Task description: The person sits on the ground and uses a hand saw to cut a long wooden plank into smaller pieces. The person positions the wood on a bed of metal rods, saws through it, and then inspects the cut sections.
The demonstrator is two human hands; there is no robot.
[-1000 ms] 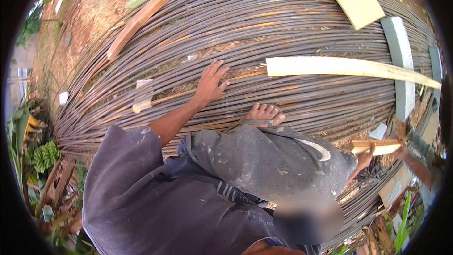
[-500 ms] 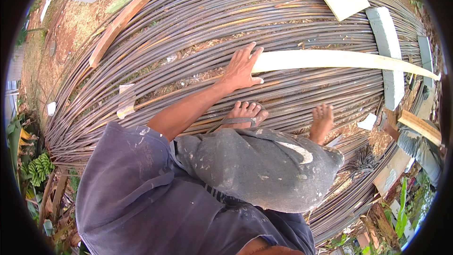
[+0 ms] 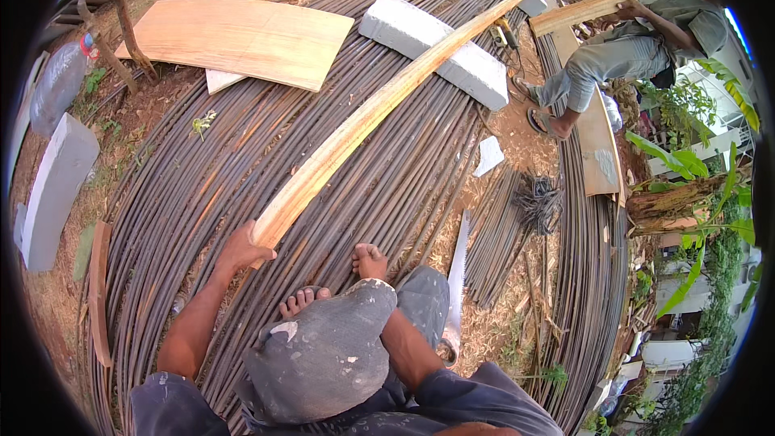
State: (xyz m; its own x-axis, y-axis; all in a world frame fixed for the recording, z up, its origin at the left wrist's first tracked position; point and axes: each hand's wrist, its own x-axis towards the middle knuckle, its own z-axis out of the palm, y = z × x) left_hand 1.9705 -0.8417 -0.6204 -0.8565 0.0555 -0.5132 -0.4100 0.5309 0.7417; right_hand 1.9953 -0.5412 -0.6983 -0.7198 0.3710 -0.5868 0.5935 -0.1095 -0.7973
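Observation:
My left hand [image 3: 245,249] grips the near end of a long pale wooden strip [image 3: 339,149], which runs diagonally over a bed of long steel rods [image 3: 186,169] and across a concrete block [image 3: 383,18]. My right arm passes behind my raised, dust-marked knee [image 3: 315,355]. Beyond the knee my right hand [image 3: 369,262] shows bent fingers low over the rods; whatever is under them is hidden. Toes of a foot [image 3: 303,303] show beside it. A hand saw [image 3: 457,262] lies to the right, its handle end partly obscured.
At upper right a co-worker [image 3: 670,40] holds a short board [image 3: 577,8]. A plywood sheet [image 3: 226,36], another block [image 3: 56,194] and a brown timber [image 3: 101,291] lie left. A wire bundle [image 3: 534,202], a yellow tool [image 3: 504,36] and banana plants [image 3: 678,161] are at right.
The view has swung right. My left hand has taken hold of the strip's end, and my right hand has left the short board, which the co-worker now holds higher up.

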